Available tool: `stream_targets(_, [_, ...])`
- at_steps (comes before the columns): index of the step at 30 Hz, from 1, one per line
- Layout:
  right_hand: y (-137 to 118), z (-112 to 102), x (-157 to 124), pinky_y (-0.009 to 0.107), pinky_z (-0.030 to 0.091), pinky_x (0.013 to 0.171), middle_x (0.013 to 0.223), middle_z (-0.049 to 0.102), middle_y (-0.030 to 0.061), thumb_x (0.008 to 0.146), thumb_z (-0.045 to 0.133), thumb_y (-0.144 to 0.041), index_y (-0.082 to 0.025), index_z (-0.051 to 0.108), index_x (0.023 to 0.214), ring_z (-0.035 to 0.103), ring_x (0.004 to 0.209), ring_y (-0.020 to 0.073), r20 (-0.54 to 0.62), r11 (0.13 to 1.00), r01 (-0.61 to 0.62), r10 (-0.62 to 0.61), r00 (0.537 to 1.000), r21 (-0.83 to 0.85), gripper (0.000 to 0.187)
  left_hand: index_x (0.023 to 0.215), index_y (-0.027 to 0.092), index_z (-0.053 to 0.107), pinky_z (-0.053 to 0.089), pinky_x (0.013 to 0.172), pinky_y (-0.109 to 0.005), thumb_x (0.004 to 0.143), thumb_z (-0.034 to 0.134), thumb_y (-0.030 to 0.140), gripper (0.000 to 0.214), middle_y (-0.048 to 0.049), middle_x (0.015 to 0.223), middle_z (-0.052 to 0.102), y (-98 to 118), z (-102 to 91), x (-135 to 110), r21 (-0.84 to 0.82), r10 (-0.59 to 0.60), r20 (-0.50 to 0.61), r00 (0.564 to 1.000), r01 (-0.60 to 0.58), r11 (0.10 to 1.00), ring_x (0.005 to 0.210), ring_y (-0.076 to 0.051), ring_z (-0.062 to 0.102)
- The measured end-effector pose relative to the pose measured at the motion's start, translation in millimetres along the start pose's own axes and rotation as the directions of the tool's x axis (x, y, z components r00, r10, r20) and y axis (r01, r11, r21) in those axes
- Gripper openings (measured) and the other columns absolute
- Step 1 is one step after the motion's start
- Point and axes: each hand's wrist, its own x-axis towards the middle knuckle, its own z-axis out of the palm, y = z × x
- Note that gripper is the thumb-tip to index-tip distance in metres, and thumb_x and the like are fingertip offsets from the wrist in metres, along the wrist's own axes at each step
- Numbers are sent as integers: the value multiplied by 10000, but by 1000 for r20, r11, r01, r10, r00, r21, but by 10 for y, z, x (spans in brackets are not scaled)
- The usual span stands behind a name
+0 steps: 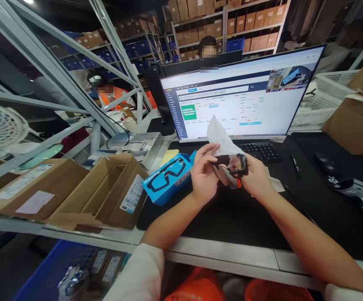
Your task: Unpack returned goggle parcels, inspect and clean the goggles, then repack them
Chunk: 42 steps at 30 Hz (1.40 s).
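Both hands are raised over a black desk mat [238, 213], in front of a monitor. My left hand [204, 172] and my right hand [255, 177] are closed together on a pair of dark glasses [235, 167] in a thin white plastic bag [219, 136], whose loose end sticks upward. Just left of my left hand lies an open blue box [168, 177] printed with a goggle outline.
A monitor [241, 94] and black keyboard [261, 150] stand behind the hands. Open cardboard boxes [106, 190] sit at the left, a handheld scanner [361, 198] at the right, a pen [295, 164] beside the keyboard. Other people sit behind metal shelving.
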Motion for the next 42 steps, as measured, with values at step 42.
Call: stream_targets(42, [70, -397, 74, 260, 372, 555, 601, 477, -16, 786, 817, -468, -208, 555, 626, 441, 566, 127, 112, 702, -186, 151, 982, 687, 402, 1076, 182, 717, 459, 750, -326, 1049, 461, 280, 275, -48, 937, 768, 322, -211, 243, 568, -105, 783, 612, -637, 522, 856, -166, 703])
